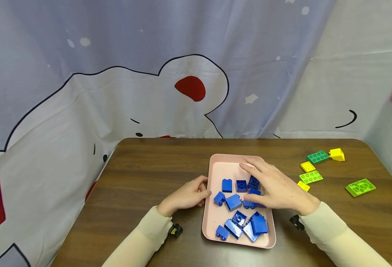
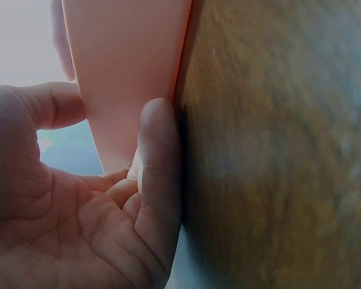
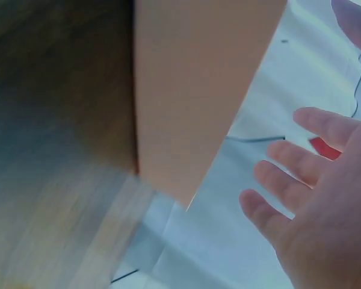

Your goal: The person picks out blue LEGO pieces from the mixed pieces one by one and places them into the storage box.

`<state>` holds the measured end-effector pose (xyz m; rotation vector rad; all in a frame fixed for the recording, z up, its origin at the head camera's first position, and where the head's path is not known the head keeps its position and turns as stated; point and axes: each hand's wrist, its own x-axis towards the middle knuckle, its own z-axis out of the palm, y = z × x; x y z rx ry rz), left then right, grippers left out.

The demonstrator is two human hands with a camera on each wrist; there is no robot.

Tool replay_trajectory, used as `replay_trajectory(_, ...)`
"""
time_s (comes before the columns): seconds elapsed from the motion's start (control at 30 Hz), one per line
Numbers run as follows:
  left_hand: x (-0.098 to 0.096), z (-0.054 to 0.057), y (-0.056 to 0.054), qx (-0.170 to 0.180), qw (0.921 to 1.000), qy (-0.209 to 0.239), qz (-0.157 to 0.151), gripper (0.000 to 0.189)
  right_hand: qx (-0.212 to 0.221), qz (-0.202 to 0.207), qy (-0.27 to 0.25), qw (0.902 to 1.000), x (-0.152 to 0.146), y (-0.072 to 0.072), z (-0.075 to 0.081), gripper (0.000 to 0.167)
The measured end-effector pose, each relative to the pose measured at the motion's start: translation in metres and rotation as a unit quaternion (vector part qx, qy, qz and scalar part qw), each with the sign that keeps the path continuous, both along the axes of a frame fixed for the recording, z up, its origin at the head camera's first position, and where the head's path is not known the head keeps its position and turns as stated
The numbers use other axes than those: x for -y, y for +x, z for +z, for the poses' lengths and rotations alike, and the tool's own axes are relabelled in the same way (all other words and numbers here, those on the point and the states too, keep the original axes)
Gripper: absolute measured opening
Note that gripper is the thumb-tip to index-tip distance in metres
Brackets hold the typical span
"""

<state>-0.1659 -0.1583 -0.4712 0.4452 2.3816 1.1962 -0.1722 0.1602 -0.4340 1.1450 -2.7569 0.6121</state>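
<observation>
A pink tray (image 1: 224, 168) stands on the wooden table, with several blue toy building bricks (image 1: 233, 202) loose inside it. At its left side, my left hand (image 1: 187, 194) grips the tray's edge. The thumb lies at the rim and the fingers are against the outer wall (image 2: 123, 60). Over the right side of the tray hovers my right hand (image 1: 279, 185), palm down with fingers spread and nothing held. It partly hides some blue bricks beneath it. In the right wrist view, the fingers (image 3: 283, 183) stand apart from the tray wall (image 3: 192, 78).
Right of the tray lie a dark green brick (image 1: 317, 157), a sloped yellow brick (image 1: 336, 154), small yellow bricks (image 1: 308, 167) and light green bricks (image 1: 310, 177). Another light green brick (image 1: 360, 187) sits farther right. A patterned curtain (image 1: 182, 37) hangs behind the table (image 1: 159, 159).
</observation>
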Motion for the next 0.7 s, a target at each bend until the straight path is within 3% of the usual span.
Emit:
replay_trajectory(0.43, 0.003, 0.001, 0.001, -0.005, 0.9999, -0.011, -0.001, 0.054, -0.009, -0.133, -0.010, 0.9910, -0.055, 0.021, -0.003, 0.093)
replay_trajectory(0.7, 0.005, 0.003, 0.002, -0.006, 0.9999, -0.011, 0.001, 0.054, 0.000, -0.174, -0.010, 0.9847, -0.078, 0.026, -0.004, 0.097)
